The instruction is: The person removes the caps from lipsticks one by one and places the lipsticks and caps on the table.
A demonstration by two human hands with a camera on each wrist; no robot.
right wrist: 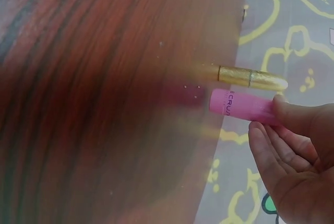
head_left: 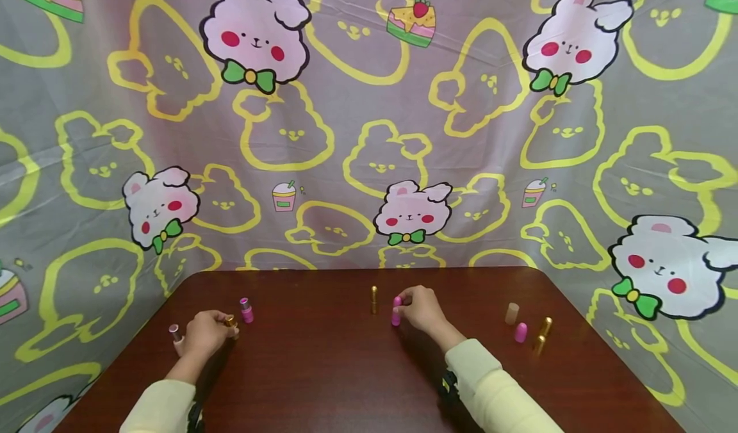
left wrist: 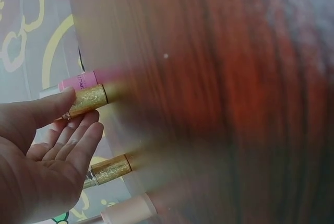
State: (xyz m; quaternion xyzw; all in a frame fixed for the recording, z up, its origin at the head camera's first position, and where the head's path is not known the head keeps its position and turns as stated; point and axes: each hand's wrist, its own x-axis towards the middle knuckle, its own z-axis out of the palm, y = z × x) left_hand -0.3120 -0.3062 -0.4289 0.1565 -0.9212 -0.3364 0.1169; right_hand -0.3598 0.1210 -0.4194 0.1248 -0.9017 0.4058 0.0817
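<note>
Between thumb and fingers, my left hand [head_left: 203,332] pinches an uncapped gold lipstick tube [left wrist: 90,101], which stands upright at the table's left side. Just behind it is an uncapped pink lipstick [head_left: 246,311]. A second gold tube [left wrist: 110,169] and a pale pink tube [left wrist: 130,211] stand on the near side of that hand; in the head view the hand hides the second gold one. Near the middle, my right hand [head_left: 425,309] pinches the upper part of a pink lipstick [right wrist: 240,105] with its cap on. Beside that, a capped gold lipstick [right wrist: 250,78] stands upright.
On the right of the brown table [head_left: 323,369] stand a beige cap [head_left: 511,313], a pink cap [head_left: 521,332] and two gold caps [head_left: 539,344]. A patterned cloth [head_left: 346,164] hangs right behind the table's back edge and around its sides.
</note>
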